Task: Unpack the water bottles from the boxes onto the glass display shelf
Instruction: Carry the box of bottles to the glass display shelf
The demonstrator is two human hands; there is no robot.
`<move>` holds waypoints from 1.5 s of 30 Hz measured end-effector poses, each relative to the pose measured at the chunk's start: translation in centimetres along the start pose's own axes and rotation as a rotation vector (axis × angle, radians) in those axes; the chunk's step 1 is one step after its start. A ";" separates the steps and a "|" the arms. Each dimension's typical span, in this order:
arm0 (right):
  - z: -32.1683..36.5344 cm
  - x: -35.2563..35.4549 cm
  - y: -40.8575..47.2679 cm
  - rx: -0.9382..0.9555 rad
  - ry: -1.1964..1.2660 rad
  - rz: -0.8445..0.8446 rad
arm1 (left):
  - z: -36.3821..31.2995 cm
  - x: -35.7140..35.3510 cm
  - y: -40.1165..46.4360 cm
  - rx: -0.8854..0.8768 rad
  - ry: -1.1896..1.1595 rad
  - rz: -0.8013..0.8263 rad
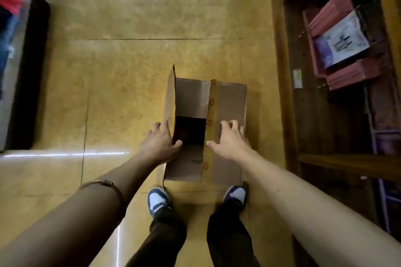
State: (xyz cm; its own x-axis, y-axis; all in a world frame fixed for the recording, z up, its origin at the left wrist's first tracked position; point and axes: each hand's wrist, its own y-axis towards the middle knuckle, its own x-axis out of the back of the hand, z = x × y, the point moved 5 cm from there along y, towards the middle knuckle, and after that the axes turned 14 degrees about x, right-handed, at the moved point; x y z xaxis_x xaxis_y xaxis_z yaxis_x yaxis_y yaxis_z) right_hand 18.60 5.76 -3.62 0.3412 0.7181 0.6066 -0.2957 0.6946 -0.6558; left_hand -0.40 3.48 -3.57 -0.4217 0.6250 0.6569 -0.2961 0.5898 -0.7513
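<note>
Box: a brown cardboard box [230, 104] stands on the yellow tiled floor [130, 71], just in front of the person's feet, long side running away from them.
Flaps: the left flap [171, 97] is lifted upright along the left edge; the right flap lies flat and closed, with a strip of printed packing tape [211, 104] along its inner edge.
Opening: a dark gap [190, 130] shows between the flaps (too dark to make out any bottles inside).
Left hand: the left hand [160, 143] holds the raised flap near its near end, fingers on the outer face and thumb hooked over to the inner side.
Right hand: the right hand [231, 138] lies on top of the closed right flap, fingers bent with their tips pressing the cardboard, thumb stretched out to the taped edge; it has nothing clasped.
Wrist: a thin bracelet [106, 183] circles the left forearm.
Feet: blue and white shoes [157, 199], one at each near corner of the box, below dark trousers.
Right side: a wooden shelf unit [288, 93] holds pink trays [338, 13] with a printed packet in them.
Left side: a dark-edged cabinet [32, 71], blurred.
</note>
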 end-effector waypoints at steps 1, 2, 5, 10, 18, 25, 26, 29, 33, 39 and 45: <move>-0.2 -0.7 0.6 -0.021 0.001 -0.008 | 0.2 -0.4 0.6 0.007 -0.008 -0.008; -0.5 -1.4 1.4 -0.034 0.012 -0.025 | 0.5 -0.9 1.5 0.012 -0.029 -0.021; -0.8 -3.9 3.5 -0.043 0.051 -0.045 | 1.1 -2.3 3.6 0.013 -0.093 -0.037; -1.1 -7.0 6.4 -0.093 0.091 -0.079 | 1.4 -3.7 6.4 0.038 -0.201 -0.048; -2.4 -8.2 8.4 -0.118 -0.049 -0.091 | -0.2 -6.1 7.2 0.010 -0.302 -0.013; -4.1 -8.0 6.1 -0.363 0.315 -0.079 | -0.8 -7.1 7.4 0.069 -0.272 0.052; -4.1 -7.8 5.6 -0.383 0.353 -0.074 | -0.9 -7.2 7.2 0.088 -0.274 0.063; -4.3 -6.0 4.6 -0.439 0.398 -0.107 | -1.2 -7.2 6.8 0.147 -0.282 0.100; -6.6 -3.6 2.6 -0.508 0.482 -0.256 | -1.5 -6.8 6.3 0.178 -0.241 0.127; -7.7 -2.6 1.8 -0.508 0.346 -0.278 | -1.5 -5.0 5.5 0.159 -0.116 0.057; -8.4 -1.6 1.1 -0.490 0.231 -0.216 | -2.5 -4.4 5.3 0.154 0.085 0.010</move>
State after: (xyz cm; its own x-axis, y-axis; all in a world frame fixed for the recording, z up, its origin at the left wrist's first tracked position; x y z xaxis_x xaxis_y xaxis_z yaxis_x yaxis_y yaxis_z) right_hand 25.26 5.05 -9.12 0.5501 0.4960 0.6718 0.2307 0.6829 -0.6931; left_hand 2.05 5.15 -10.31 -0.3533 0.6750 0.6477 -0.4228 0.5024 -0.7542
